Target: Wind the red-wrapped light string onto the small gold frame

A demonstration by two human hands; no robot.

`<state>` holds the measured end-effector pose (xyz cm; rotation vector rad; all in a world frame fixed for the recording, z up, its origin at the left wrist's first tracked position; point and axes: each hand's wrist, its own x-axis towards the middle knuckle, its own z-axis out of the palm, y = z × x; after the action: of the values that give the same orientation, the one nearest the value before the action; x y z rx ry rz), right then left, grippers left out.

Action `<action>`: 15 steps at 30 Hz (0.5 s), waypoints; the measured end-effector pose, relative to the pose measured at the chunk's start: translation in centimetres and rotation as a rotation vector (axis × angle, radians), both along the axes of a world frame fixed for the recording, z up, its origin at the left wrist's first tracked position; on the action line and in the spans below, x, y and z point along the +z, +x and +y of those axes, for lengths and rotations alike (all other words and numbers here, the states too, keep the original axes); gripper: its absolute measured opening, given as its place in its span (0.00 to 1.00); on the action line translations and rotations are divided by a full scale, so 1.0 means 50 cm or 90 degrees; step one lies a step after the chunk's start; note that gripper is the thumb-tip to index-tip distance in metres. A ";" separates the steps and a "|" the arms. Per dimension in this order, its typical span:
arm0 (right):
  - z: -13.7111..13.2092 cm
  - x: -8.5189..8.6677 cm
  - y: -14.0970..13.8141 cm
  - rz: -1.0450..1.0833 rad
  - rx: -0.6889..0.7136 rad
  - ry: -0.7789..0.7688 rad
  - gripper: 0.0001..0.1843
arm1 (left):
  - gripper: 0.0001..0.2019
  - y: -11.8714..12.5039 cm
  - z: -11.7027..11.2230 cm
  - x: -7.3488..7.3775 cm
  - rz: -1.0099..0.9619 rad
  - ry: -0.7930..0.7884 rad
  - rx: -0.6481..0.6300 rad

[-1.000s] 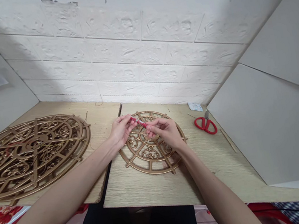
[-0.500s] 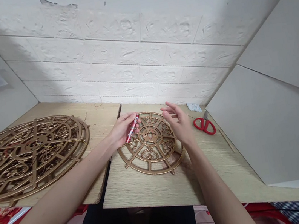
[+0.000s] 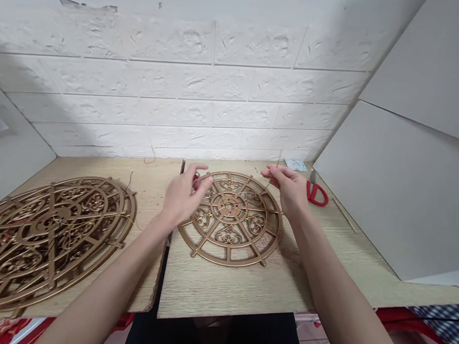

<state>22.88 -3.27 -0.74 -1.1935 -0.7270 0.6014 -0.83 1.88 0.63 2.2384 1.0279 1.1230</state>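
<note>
A gold round openwork frame (image 3: 228, 254) with scrollwork lies flat on the board between my hands. My left hand (image 3: 183, 197) is over its upper left edge, thumb and index finger spread apart. The end of a shiny red tube (image 3: 197, 174) shows behind those fingers; the rest of the tube is hidden by the hand. At the frame's upper right, my right hand (image 3: 288, 184) is closed in a pinch on a thin wire (image 3: 267, 185), which runs down toward the frame's centre. Red-handled scissors (image 3: 316, 194) lie just right of this hand, partly covered by it.
Larger gold round frames (image 3: 50, 284) are stacked on the left board, with thin wires across them. A small pale packet (image 3: 295, 164) lies by the white brick-pattern wall (image 3: 200, 100). A white panel (image 3: 412, 188) stands along the right side. A gap separates the two boards.
My right hand has gone from open fingers to a pinch on the wire. My left hand has turned over, so the red tube that showed fully is now mostly hidden.
</note>
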 end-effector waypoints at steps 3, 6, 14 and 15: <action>0.001 -0.001 0.022 0.027 -0.092 -0.006 0.13 | 0.17 -0.008 -0.005 -0.003 0.210 0.198 0.009; -0.001 -0.002 0.045 0.032 -0.189 0.016 0.17 | 0.21 -0.007 -0.009 -0.012 0.311 0.263 -0.042; -0.015 0.010 0.037 -0.124 -0.073 0.015 0.12 | 0.25 0.012 -0.033 -0.025 0.381 0.286 -0.198; -0.018 0.015 0.024 -0.170 0.030 0.008 0.12 | 0.24 0.012 -0.034 -0.026 0.391 0.281 -0.196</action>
<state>24.10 -4.16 0.01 -1.2615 -0.9848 0.4801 -0.22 0.20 -0.68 3.0776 0.6293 0.5694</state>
